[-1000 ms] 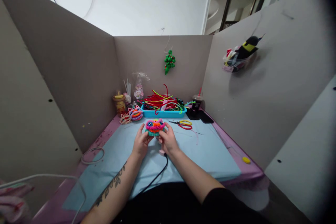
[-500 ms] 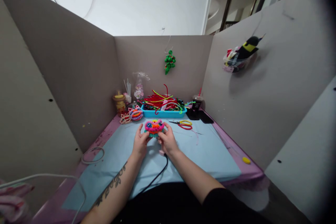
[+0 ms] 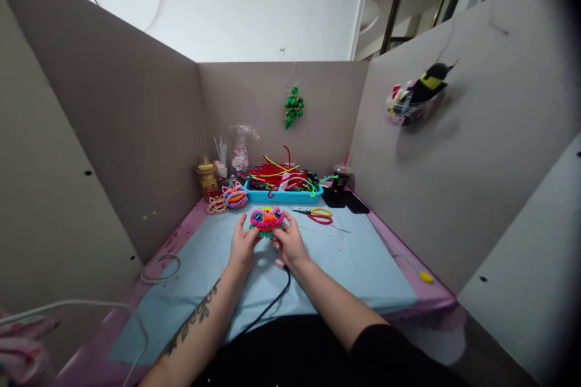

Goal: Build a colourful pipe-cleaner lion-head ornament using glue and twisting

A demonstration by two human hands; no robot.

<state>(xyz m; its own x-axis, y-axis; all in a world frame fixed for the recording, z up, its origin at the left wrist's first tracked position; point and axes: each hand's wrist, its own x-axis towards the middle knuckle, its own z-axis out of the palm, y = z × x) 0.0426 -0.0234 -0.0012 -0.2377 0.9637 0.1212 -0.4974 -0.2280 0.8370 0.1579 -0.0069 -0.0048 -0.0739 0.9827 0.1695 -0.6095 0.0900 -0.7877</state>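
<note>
Between my hands is a small pipe-cleaner animal head (image 3: 267, 221), pink, orange and teal with blue eyes, its front turned toward me. My left hand (image 3: 244, 244) grips its left lower side, thumb in front. My right hand (image 3: 290, 242) holds the right side the same way, its thumb at the lower edge. Both hands are raised a little over the blue table cover (image 3: 336, 272). Below my right hand lies a pale pink object (image 3: 280, 263) with a black cable (image 3: 272, 303); its kind I cannot make out.
A blue tray (image 3: 284, 196) of red, green and other pipe cleaners stands at the back. Scissors (image 3: 320, 215) lie right of my hands. Two more pipe-cleaner heads (image 3: 235, 196) sit back left, near a drink cup (image 3: 207, 180). A dark drink cup (image 3: 340, 178) and black phone (image 3: 356, 201) are back right.
</note>
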